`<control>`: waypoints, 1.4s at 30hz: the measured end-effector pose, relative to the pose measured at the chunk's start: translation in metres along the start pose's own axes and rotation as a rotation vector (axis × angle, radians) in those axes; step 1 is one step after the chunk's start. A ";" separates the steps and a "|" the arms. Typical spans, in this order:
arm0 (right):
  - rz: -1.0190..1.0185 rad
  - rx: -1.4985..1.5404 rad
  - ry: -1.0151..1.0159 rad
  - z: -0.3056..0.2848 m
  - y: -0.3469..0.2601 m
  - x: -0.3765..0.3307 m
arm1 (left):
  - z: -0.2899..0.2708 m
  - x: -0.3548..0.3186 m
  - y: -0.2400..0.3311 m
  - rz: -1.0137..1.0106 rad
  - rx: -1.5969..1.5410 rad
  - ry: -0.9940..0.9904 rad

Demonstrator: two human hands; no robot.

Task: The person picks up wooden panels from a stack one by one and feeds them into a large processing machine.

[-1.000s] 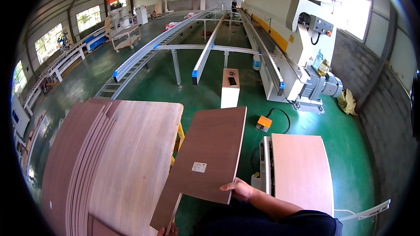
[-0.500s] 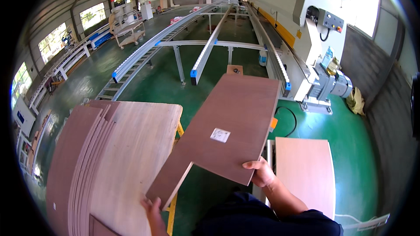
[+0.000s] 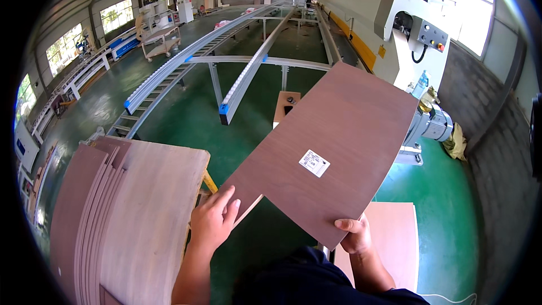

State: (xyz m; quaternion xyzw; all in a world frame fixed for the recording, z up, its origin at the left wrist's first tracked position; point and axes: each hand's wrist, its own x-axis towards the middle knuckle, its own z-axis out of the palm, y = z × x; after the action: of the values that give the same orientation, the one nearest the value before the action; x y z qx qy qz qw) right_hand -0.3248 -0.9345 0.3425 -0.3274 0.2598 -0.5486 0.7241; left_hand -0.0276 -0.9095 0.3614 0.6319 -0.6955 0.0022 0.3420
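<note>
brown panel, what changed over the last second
The brown panel was lifted up and forward. The left hand came in and took its lower left corner; the right hand kept its grip on the near edge. The stack of boards stayed put.

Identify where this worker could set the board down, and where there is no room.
Free: the pale panel top by the right hand; green floor between the conveyor rails and the stack. Crowded: the fanned board stack under the left hand.

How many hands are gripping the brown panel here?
2. The left hand holds the panel at its lower left corner; the right hand grips its lower edge near the right. No other hands show; fingers under the panel are hidden.
</note>
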 end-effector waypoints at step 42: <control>0.072 0.025 0.267 0.031 0.092 0.000 | 0.049 -0.037 -0.130 -0.109 -0.281 -0.430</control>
State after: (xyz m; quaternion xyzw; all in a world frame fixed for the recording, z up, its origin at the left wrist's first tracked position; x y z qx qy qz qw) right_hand -0.2443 -0.9119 0.2932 -0.2329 0.3587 -0.5642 0.7062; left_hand 0.0626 -0.9244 0.2508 0.6010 -0.7105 -0.2470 0.2704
